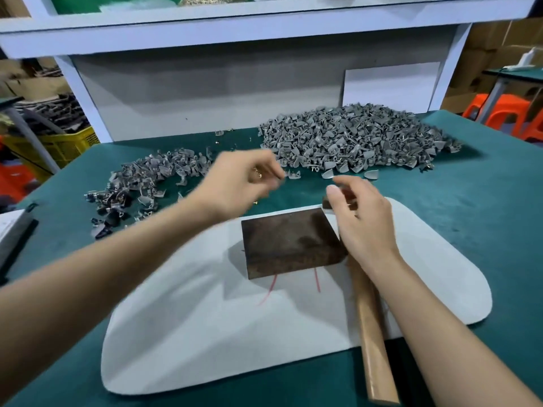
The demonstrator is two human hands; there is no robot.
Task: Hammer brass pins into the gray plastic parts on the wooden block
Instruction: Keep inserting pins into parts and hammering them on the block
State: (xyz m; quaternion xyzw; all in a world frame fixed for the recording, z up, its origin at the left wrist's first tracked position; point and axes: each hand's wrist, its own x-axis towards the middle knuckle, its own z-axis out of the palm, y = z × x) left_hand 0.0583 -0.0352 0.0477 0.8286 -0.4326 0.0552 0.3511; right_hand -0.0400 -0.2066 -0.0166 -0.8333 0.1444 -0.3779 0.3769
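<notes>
Here, a green table (470, 230) spreads under everything, and the wooden block (288, 239) sits near its middle; I place all else from that block. A white mat (205, 333) lies under the block and reaches out from it on every side, farthest toward me. Beyond the block and to its right is a big heap of gray plastic parts (352, 139). Beyond the block and to its left is a smaller heap (147, 177) of the same parts, more thinly scattered. The block itself is dark, flat and roughly square.

A hammer (373, 333) lies along the block's right edge. Its pale wooden handle runs toward me and off the mat. Its dark head sits just past the block's far right corner, half hidden by my right hand.

My left hand (238, 186) hovers beyond the block's far left corner, blurred. Its fingers curl in toward the thumb round a few brass pins (258, 171), which show only as a small glint. My right hand (361, 218) hovers over the block's right edge and the hammer, fingers loosely bent and apart, thumb raised, gripping nothing. Whether it touches the hammer I cannot tell. One loose pin (255, 203) lies on the table just beyond the block's far edge.
</notes>
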